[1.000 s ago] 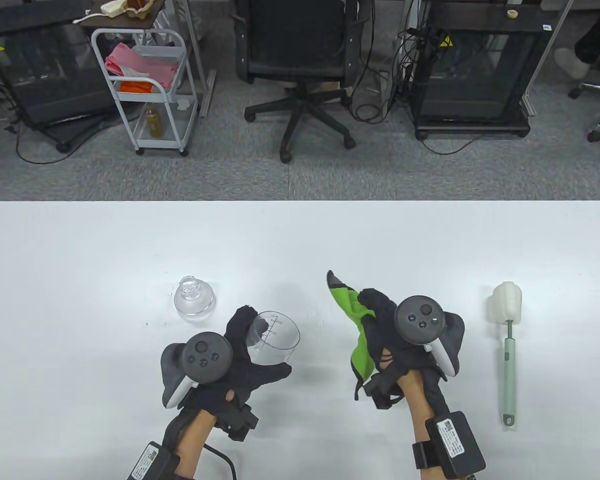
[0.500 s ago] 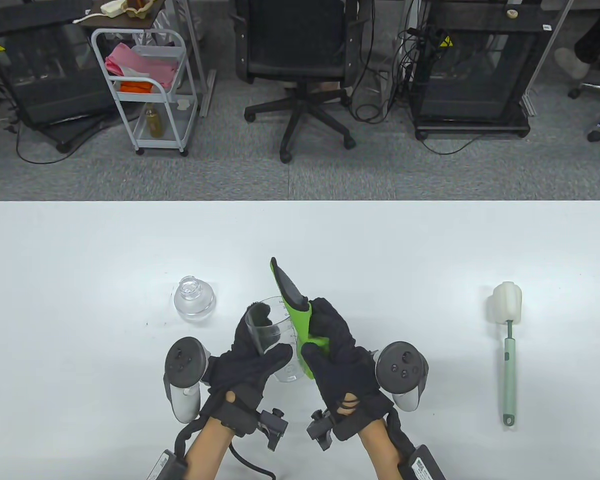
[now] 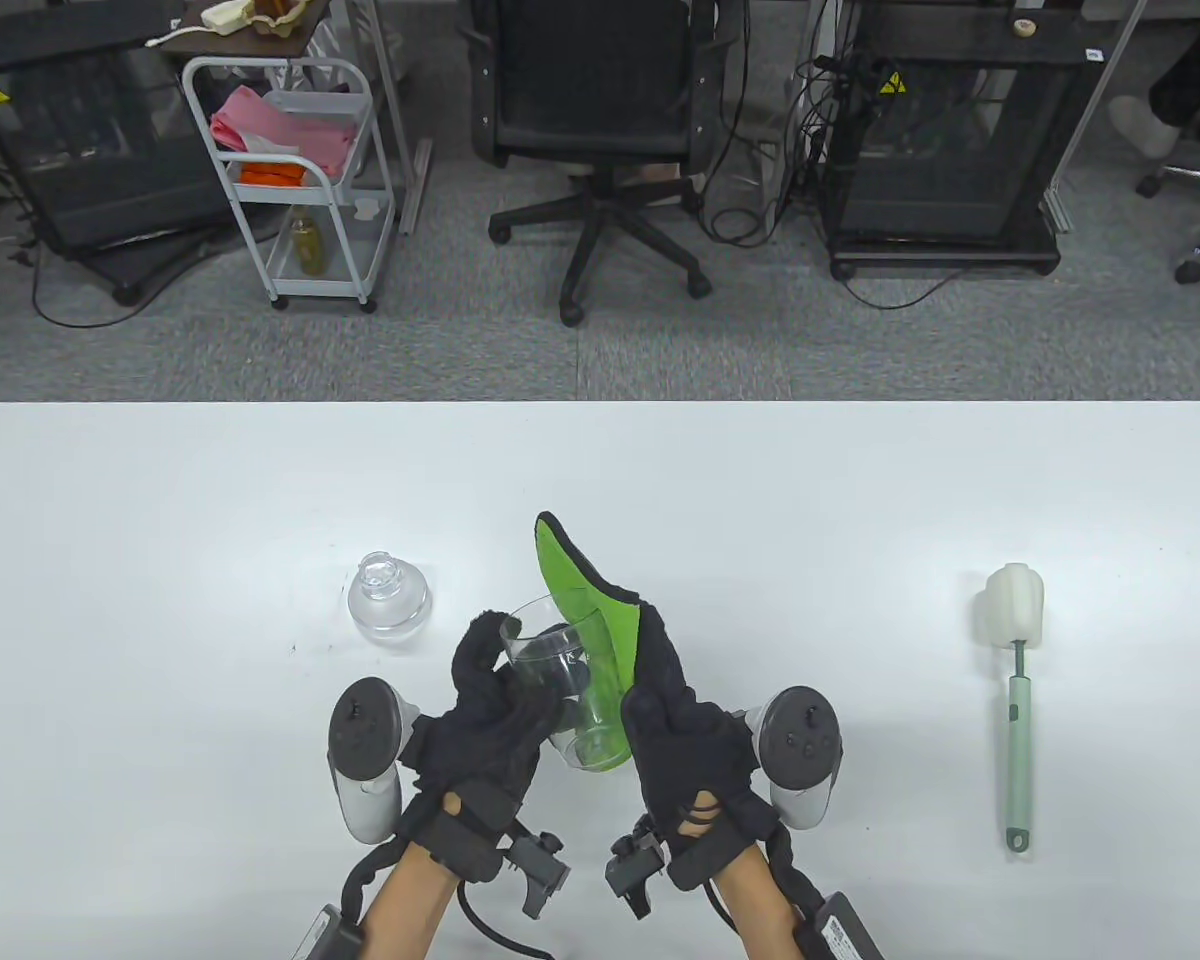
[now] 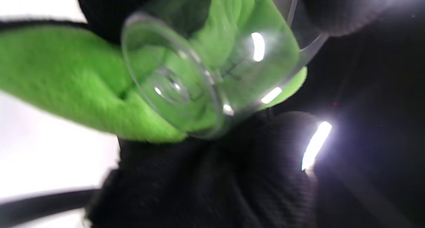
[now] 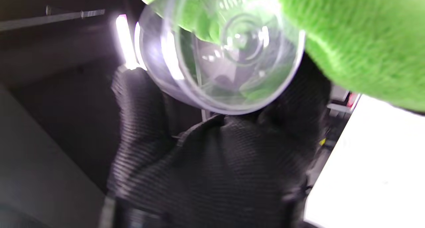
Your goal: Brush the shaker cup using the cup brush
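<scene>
- Shaker cup (image 3: 560,690), clear plastic, is being held off the worktop (image 3: 160,520) near the middle of its near edge, tilted with its mouth pointing away from the person.
- Left hand (image 3: 490,720) is gripping the cup's left wall, its fingers (image 3: 475,650) curling over the rim.
- Right hand (image 3: 685,740) is holding a green cloth (image 3: 585,600), its fingers closing around it and pressing it against the cup's right side; the wrist views are showing cloth behind the clear base.
- Cup brush (image 3: 1015,700) is lying untouched near the right edge of the worktop, well apart from both hands, and the clear lid (image 3: 388,598) is sitting just left of the cup.
- Judging the risks: the smooth wall could be slipping out of the gloved grip while the cloth is pushing sideways, since only one hand is truly holding it.
- Brushing is not yet starting, and the right hand is needing to shed the cloth first; dropping it carelessly could be knocking the lid or crowding the brush.
</scene>
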